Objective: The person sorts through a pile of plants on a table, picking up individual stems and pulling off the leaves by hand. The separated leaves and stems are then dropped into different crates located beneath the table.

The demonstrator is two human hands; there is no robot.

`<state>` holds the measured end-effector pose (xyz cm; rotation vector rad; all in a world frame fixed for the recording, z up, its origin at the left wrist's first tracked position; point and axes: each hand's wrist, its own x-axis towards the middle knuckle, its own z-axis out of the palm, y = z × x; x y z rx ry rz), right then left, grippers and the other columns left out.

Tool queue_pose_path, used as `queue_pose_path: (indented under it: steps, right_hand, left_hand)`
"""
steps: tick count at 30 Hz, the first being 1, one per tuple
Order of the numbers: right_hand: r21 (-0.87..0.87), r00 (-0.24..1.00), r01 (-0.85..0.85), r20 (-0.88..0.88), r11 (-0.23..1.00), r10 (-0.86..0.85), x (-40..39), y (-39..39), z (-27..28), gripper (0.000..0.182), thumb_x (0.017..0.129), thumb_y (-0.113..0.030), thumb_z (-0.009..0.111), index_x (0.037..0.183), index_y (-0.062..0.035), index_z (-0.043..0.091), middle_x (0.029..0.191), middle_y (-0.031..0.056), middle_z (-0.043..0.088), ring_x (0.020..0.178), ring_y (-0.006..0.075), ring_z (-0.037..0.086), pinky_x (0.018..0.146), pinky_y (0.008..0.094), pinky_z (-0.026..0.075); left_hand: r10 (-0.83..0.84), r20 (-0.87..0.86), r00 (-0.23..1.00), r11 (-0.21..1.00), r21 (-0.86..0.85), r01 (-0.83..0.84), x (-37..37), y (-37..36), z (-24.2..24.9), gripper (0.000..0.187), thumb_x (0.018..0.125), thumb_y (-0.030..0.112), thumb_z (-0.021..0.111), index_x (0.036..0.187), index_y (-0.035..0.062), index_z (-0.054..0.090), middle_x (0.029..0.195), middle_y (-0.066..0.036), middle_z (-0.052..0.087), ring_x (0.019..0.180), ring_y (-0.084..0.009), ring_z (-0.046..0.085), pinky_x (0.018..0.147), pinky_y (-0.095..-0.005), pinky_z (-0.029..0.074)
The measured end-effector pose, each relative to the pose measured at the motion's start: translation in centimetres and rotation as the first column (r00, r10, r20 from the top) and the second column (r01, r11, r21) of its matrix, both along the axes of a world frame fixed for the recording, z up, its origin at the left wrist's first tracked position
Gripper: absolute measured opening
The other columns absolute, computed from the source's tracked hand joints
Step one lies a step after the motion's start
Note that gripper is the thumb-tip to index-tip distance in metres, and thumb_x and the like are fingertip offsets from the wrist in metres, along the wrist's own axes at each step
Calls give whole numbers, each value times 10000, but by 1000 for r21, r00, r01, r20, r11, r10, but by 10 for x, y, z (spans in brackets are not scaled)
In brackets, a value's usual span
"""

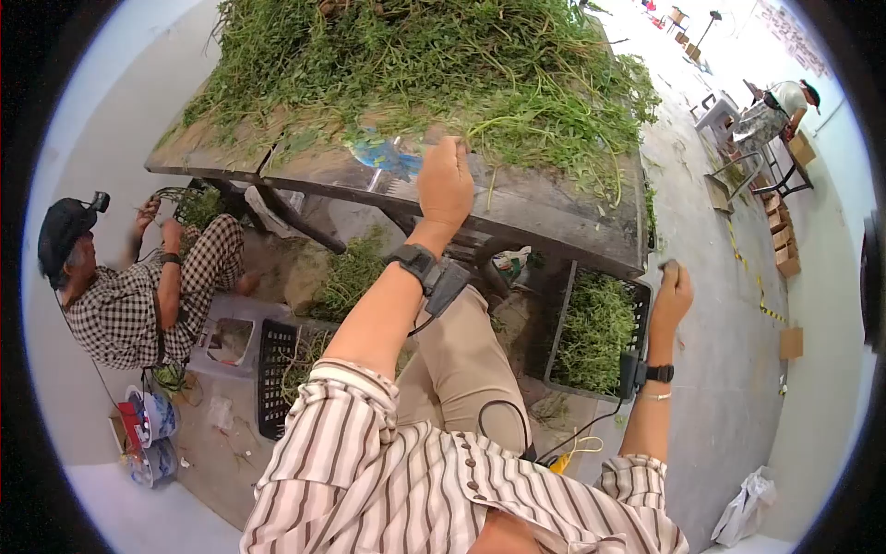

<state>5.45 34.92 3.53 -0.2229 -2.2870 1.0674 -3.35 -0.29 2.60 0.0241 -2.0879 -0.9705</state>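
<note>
Your right hand [672, 288] hangs clenched over the black crate [598, 334] of greens, contents not discernible. Your left hand [445, 182] grasps a clear plastic wrapper [386, 152] on the wooden table [544, 210], at the herb pile's [434, 65] edge.

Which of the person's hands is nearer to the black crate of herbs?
The right. The right hand hangs just beside the crate, at its upper right corner. The left hand is up on the table, at the herb pile.

Concrete floor [711, 277] (white walls [111, 111])
</note>
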Motion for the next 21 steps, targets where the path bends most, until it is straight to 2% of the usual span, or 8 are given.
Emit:
queue_pose_path:
  steps: [4, 6, 7, 10, 13, 15, 19, 21]
  right_hand:
    - [175, 971, -174, -131, 969, 198, -37, -54, 15, 200, 890, -193, 514, 808, -15, 557, 706, 129, 512, 634, 256, 488, 613, 343, 403]
    - [321, 982, -185, 22, 929, 188, -58, -65, -2, 179, 889, -189, 511, 802, -40, 557, 791, 163, 555, 701, 340, 535, 632, 361, 435]
    - [320, 981, -186, 14, 929, 192, -59, -69, -4, 179, 889, -189, 511, 802, -40, 557, 791, 163, 555, 701, 340, 535, 632, 361, 435]
    - [409, 989, -29, -122, 912, 86, -58, -76, -11, 155, 889, -179, 507, 812, -51, 549, 798, 151, 568, 722, 367, 553, 616, 416, 450]
    - [434, 979, -31, -167, 900, 115, -57, -77, -13, 155, 881, -188, 524, 821, -47, 550, 792, 146, 567, 709, 366, 552, 611, 406, 454]
    - [443, 983, -23, -154, 896, 101, -57, -78, -13, 154, 881, -187, 531, 825, -45, 550, 792, 144, 568, 705, 363, 555, 606, 399, 454]
    - [447, 982, -12, -161, 895, 93, -57, -78, -14, 141, 884, -183, 526, 834, -54, 553, 796, 135, 569, 709, 352, 560, 602, 389, 454]
    - [446, 971, -6, -212, 895, 113, -57, -78, -15, 133, 878, -192, 535, 859, -63, 561, 814, 132, 578, 721, 349, 566, 604, 387, 457]
  left_hand:
    - [-16, -48, 999, 1000, 15, 17, -4, -8, -8, 176, 944, 174, 443, 945, 22, 530, 804, -190, 537, 787, -394, 506, 650, -469, 411]
    - [-62, -9, 998, 988, 141, 63, 2, -16, -10, 202, 961, 191, 422, 941, 17, 523, 775, -153, 534, 746, -324, 524, 642, -422, 418]
    - [-58, -16, 998, 989, 138, 60, 10, -19, -6, 202, 961, 191, 422, 941, 17, 523, 775, -153, 534, 746, -324, 524, 642, -422, 418]
    - [-133, 24, 991, 865, 491, 104, 43, -35, -3, 219, 984, 196, 389, 914, 34, 519, 714, -4, 450, 649, -101, 414, 596, -269, 359]
    - [-74, -79, 994, 797, 595, 107, 80, -68, -5, 210, 980, 176, 384, 914, 33, 523, 724, 5, 458, 640, -98, 406, 588, -255, 348]
    - [99, 43, 994, 882, 460, -108, 112, -101, -17, 189, 976, 163, 395, 925, 34, 524, 728, 8, 460, 640, -92, 409, 579, -251, 345]
    - [224, 215, 951, 812, 499, -304, 186, -151, -46, 213, 985, 185, 393, 925, 28, 524, 723, 3, 459, 623, -94, 396, 566, -257, 340]
    - [281, 255, 925, 878, 320, -355, 228, -180, -83, 228, 988, 193, 393, 934, 16, 526, 721, -6, 457, 601, -108, 387, 563, -264, 338]
